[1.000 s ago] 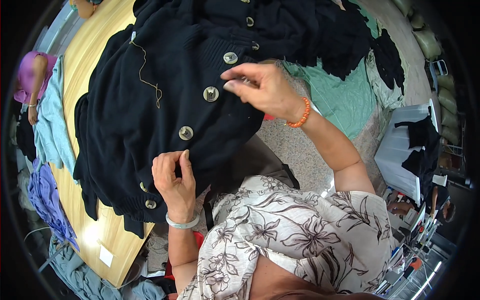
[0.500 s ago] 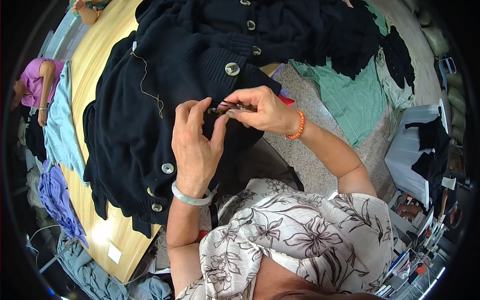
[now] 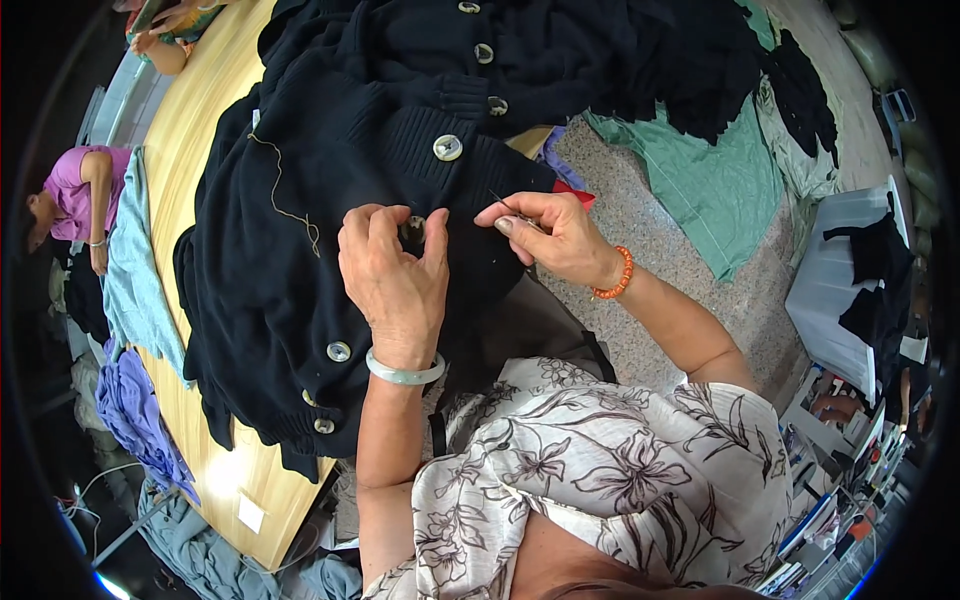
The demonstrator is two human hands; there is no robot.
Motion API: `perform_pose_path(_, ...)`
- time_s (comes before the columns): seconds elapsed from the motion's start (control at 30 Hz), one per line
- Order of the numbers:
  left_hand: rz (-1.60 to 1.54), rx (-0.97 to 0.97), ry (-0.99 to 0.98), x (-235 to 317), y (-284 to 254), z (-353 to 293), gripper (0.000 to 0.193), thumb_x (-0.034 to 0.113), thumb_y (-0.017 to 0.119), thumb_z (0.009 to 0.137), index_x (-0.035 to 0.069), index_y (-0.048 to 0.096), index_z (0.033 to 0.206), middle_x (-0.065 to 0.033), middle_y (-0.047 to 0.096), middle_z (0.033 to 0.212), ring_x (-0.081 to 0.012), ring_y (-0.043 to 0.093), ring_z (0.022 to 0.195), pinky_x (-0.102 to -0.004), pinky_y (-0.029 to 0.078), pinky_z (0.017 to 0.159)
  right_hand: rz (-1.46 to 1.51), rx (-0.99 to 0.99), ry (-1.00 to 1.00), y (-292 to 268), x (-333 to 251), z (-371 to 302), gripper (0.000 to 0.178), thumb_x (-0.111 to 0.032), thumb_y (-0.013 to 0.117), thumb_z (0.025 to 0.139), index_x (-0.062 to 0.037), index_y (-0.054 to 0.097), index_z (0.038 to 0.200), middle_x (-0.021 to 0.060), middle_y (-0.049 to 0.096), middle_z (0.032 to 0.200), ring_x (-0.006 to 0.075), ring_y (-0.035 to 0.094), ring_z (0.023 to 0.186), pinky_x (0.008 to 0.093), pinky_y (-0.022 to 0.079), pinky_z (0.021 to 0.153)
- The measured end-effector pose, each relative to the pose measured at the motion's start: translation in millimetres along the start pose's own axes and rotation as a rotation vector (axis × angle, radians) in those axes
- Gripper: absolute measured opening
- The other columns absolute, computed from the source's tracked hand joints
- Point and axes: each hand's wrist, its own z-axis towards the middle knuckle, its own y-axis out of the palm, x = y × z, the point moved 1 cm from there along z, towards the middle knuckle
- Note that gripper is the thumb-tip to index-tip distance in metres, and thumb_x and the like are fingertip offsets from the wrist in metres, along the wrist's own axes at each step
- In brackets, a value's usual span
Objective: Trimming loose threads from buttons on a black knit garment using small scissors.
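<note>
A: What fills the frame?

B: A black knitted cardigan (image 3: 330, 200), heaped over a long wooden table (image 3: 195, 130) from the upper middle down to the lower left; pale round buttons (image 3: 447, 147) run along its ribbed front band; a loose tan thread (image 3: 285, 195) trails across it at the upper left.

A: How would it handle?

B: Soft and floppy, I'd judge; fairly heavy in bulk; it will sag and slide unless gripped by the firmer ribbed band, close beside a button.

A: And the hands?

B: The left hand (image 3: 390, 275), at centre, is curled on the band, thumb and fingers pinching the knit around one button (image 3: 412, 228); the right hand (image 3: 550, 235), just to its right, is closed on a thin dark needle-like tool (image 3: 503, 204) whose tip points at the fabric.

A: Anything smaller?

B: A pale bangle (image 3: 405, 372) and an orange bead bracelet (image 3: 615, 280) at the wrists.
</note>
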Motion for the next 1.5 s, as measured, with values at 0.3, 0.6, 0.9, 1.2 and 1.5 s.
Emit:
perform_pose_path(0.3, -0.196, -0.017, -0.046, -1, -6, -6, 0.013, -0.001, 0.076, 0.084, -0.001, 0.067, 0.094, -0.0095, 0.064, 0.097, -0.0243, 0.063, 0.086, -0.0336, 0.052, 0.070, -0.019, 0.001, -0.023, -2, -8, -1, 0.018, -0.008, 0.060, 0.102, -0.0010, 0.073, 0.113, -0.0054, 0.058, 0.061, -0.0001, 0.051, 0.054, 0.0187, 0.038, 0.051)
perform_pose_path(0.6, -0.371, 0.117, 0.047, -15, -7, -22, 0.011, -0.010, 0.069, 0.088, -0.001, 0.065, 0.093, -0.0109, 0.069, 0.097, -0.0195, 0.067, 0.078, -0.0286, 0.054, 0.067, -0.305, -0.095, -0.146, 8, -32, 4, 0.028, -0.011, 0.067, 0.097, 0.0022, 0.067, 0.122, 0.0014, 0.067, 0.081, 0.0065, 0.059, 0.068, 0.0248, 0.049, 0.062)
perform_pose_path(0.9, -0.470, 0.171, -0.004, -25, -6, -42, 0.009, -0.008, 0.068, 0.091, -0.002, 0.063, 0.096, -0.0159, 0.071, 0.103, -0.0222, 0.070, 0.087, -0.0294, 0.056, 0.076, -0.542, -0.113, -0.266, 34, -52, -1, 0.022, -0.017, 0.069, 0.094, 0.0001, 0.061, 0.106, 0.0094, 0.065, 0.076, 0.0245, 0.067, 0.066, 0.0366, 0.050, 0.059)
perform_pose_path(1.2, -0.469, 0.175, -0.006, -27, -8, -45, 0.007, -0.006, 0.070, 0.091, -0.002, 0.066, 0.096, -0.0176, 0.074, 0.102, -0.0224, 0.072, 0.087, -0.0300, 0.057, 0.078, -0.821, -0.187, -0.205, 44, -50, 2, 0.025, -0.025, 0.064, 0.098, -0.0035, 0.054, 0.106, 0.0131, 0.068, 0.081, 0.0353, 0.070, 0.073, 0.0453, 0.052, 0.061)
perform_pose_path(1.5, -0.285, 0.289, 0.215, -17, -7, -52, 0.014, -0.006, 0.078, 0.083, -0.001, 0.070, 0.094, -0.0118, 0.064, 0.096, -0.0220, 0.063, 0.084, -0.0307, 0.053, 0.070, -0.836, -0.239, -0.193, 53, -46, 4, 0.022, -0.021, 0.064, 0.097, -0.0038, 0.052, 0.104, 0.0124, 0.069, 0.088, 0.0360, 0.070, 0.075, 0.0461, 0.054, 0.062)
